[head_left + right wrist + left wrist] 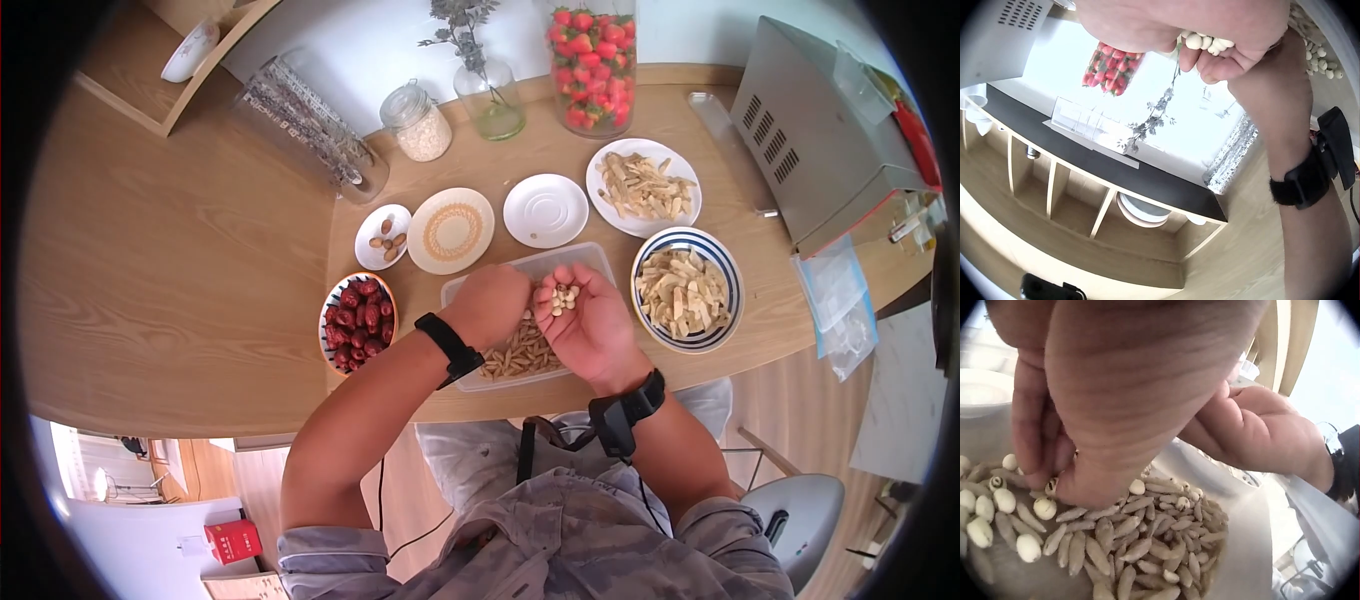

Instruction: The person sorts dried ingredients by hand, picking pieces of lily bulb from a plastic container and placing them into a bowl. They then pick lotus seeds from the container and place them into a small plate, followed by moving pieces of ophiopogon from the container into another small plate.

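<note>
A translucent plastic tub (590, 253) stands in front of the person, with slender tan roots (520, 358) heaped in its near part. In the left wrist view, round cream lotus seeds (1029, 548), some dark-tipped, lie beside the roots. My left hand (490, 303) reaches palm down into the tub, thumb and fingertips pinching a dark-tipped lotus seed (1052, 485). To its right my right hand (592, 330) is turned palm up over the tub. Its curled fingers cradle a small pile of lotus seeds (564, 299), also visible in the right wrist view.
Left of the tub sits a bowl of red dates (358, 325). Behind it are a small plate with several nuts (388, 242), a patterned plate (452, 230) and a white plate (546, 208). Pale slices fill a plate (645, 188) and a striped bowl (683, 292) at right. A strawberry jar (592, 70) stands behind.
</note>
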Motion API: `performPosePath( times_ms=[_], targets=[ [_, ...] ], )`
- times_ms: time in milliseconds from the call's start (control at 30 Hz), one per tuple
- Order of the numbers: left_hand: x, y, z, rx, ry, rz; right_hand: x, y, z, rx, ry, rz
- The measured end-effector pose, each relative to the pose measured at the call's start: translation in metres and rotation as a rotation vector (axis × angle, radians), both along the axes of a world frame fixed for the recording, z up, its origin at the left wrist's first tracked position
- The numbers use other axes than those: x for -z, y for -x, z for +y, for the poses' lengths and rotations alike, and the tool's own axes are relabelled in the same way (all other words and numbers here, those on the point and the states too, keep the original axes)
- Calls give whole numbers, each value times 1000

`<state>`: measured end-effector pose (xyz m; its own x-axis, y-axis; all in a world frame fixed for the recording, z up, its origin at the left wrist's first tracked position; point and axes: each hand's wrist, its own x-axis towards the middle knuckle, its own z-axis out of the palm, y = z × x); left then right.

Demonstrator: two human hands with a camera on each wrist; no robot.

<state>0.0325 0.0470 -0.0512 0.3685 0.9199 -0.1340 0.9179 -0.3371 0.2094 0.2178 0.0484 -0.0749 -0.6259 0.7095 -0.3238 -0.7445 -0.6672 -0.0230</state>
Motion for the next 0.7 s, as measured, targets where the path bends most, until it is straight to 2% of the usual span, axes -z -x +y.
performPosePath(
  times_ms=[67, 167, 233, 333, 467, 567, 700],
  targets=[
    [-10, 1, -2, 23, 16, 32, 1, 1, 0, -3, -2, -18],
    [-28, 7, -9, 91, -103, -108, 1, 2, 0, 29, 21, -89],
    [-50, 8, -10, 51, -111, -202, -2, 5, -2, 79, 65, -172],
    [-84, -2, -14, -35, -56, -416, -6, 8, -5, 25, -64, -239],
    [-88, -14, -15, -112, 5, -725, -16, 7, -6, -29, -100, -204],
    [-81, -6, -12, -196, -56, -624, -9, 4, -5, 18, -15, -137],
    [-62, 13, -15, -63, -42, -197, -8, 3, -2, 45, 47, -104]
  ],
)
